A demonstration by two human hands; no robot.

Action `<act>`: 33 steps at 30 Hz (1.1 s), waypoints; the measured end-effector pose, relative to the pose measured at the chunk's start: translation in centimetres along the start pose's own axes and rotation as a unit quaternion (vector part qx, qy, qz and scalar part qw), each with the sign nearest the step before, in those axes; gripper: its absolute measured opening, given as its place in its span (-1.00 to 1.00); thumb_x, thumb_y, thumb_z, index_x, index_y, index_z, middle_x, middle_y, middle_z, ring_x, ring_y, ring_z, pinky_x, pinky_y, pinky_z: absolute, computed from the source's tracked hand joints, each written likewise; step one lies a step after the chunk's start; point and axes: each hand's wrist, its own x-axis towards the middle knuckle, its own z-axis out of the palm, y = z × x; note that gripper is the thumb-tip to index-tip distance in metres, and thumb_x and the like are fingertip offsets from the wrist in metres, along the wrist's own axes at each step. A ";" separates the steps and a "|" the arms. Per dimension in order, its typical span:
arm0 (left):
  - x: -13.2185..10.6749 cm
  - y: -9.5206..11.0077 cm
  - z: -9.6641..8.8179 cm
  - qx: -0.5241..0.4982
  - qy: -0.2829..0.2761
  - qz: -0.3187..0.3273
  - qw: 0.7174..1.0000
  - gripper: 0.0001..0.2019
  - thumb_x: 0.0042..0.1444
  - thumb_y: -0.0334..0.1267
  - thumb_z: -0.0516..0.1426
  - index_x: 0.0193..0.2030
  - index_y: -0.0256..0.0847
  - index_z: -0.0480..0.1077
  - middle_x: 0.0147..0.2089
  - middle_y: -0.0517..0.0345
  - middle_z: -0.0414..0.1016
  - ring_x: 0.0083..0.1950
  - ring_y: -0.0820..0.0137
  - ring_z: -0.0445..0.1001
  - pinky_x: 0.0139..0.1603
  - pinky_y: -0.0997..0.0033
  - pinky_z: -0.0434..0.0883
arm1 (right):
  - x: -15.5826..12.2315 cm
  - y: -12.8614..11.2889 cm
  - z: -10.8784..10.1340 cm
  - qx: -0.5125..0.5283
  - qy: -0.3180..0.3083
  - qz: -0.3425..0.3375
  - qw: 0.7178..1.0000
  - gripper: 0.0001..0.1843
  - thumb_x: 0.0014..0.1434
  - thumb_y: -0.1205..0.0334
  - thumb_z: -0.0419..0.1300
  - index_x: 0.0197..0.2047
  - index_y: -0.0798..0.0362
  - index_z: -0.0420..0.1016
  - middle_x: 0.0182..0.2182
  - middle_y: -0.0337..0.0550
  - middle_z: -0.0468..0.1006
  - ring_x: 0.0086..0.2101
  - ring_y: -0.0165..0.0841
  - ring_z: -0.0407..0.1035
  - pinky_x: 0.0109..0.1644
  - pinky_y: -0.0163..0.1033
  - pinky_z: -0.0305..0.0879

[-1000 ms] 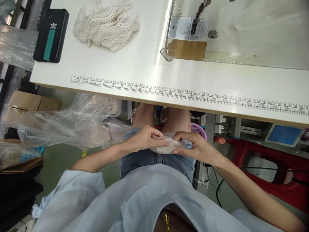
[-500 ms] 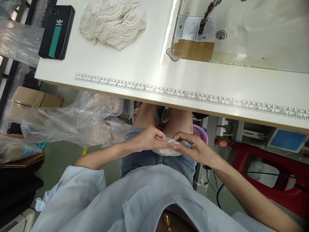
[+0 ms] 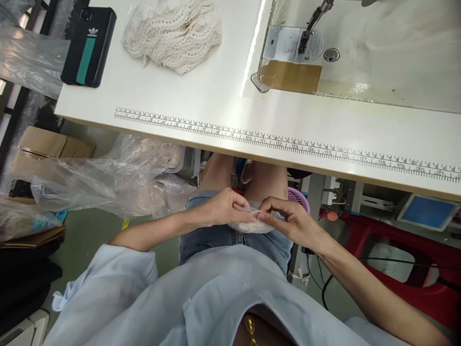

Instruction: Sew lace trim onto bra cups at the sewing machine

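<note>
Both my hands meet over my lap, below the table edge. My left hand (image 3: 220, 209) and my right hand (image 3: 288, 218) each pinch a small pale rounded fabric piece with a strip of lace (image 3: 252, 225) held between them. The fingers of both hands are closed on it, thumbs touching near its top edge. The piece rests just above my denim shorts (image 3: 216, 238). Most of the piece is hidden by my fingers.
A white sewing table (image 3: 216, 110) with a printed ruler (image 3: 288, 144) along its front edge lies ahead. On it sit a pile of cream lace (image 3: 173, 29), a black phone (image 3: 88, 45) and the sewing machine's needle plate (image 3: 293, 45). Clear plastic bags (image 3: 101, 182) hang at the left.
My fingers have drawn closer together on the small piece, covering more of the lace. The view has shifted slightly, so the table sits a little further right and lower.
</note>
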 end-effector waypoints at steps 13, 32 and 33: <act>1.6 -0.1 -1.2 -0.005 -0.094 -0.004 0.996 -0.67 -0.17 -0.11 0.32 -0.32 -0.34 0.53 -0.64 0.35 0.20 -0.59 0.64 0.05 -0.56 0.58 0.00 | 0.0 -0.2 -0.7 -0.056 0.002 -0.017 0.998 -0.75 0.22 0.06 0.13 -0.36 0.07 0.44 -0.50 -0.22 0.43 -0.47 -0.41 0.26 -0.40 -0.31 0.15; 1.7 -0.1 -0.4 -0.012 -0.051 -0.025 0.998 -0.71 -0.13 -0.11 0.29 -0.45 -0.36 0.50 -0.56 0.25 0.31 -0.50 0.57 0.19 -0.48 0.54 0.13 | -0.7 0.3 -1.7 -0.035 -0.026 -0.015 0.999 -0.70 0.12 -0.03 0.22 -0.31 0.05 0.44 -0.44 -0.22 0.45 -0.43 -0.40 0.27 -0.37 -0.32 0.19; 1.7 -0.2 -0.3 0.002 -0.048 -0.016 0.999 -0.71 -0.11 -0.10 0.27 -0.46 -0.36 0.49 -0.57 0.26 0.28 -0.51 0.57 0.16 -0.49 0.54 0.11 | -0.6 0.3 -1.6 -0.037 -0.024 -0.014 0.999 -0.70 0.11 -0.04 0.22 -0.30 0.05 0.44 -0.45 -0.22 0.44 -0.43 -0.40 0.26 -0.38 -0.32 0.18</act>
